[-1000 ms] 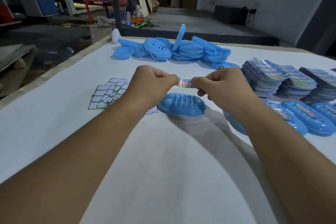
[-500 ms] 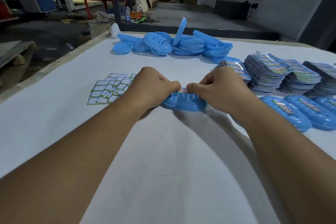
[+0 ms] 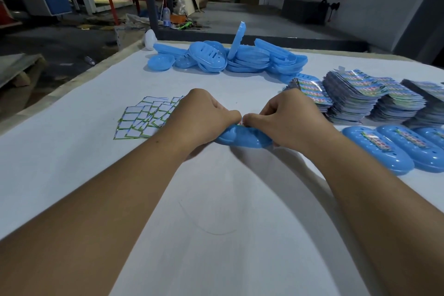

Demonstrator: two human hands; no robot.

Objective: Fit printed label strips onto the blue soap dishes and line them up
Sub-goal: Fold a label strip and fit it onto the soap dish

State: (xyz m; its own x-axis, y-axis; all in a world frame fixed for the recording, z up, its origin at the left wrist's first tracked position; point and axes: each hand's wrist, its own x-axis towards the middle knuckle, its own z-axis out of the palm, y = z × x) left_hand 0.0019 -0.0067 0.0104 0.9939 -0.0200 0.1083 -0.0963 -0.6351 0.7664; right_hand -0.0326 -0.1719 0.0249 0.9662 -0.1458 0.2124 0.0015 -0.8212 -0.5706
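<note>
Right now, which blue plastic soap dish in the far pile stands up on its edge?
The blue oval plastic piece in the pile's middle; it stands nearly upright, while the others lie flat or lean low.

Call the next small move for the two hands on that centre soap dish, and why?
Probably press the label strip flat onto the soap dish and let go. Both the left hand and right hand pinch the strip's ends right at the dish top, so only a sliver shows. The labelled dishes in the row at right suggest this one goes there afterwards.
</note>
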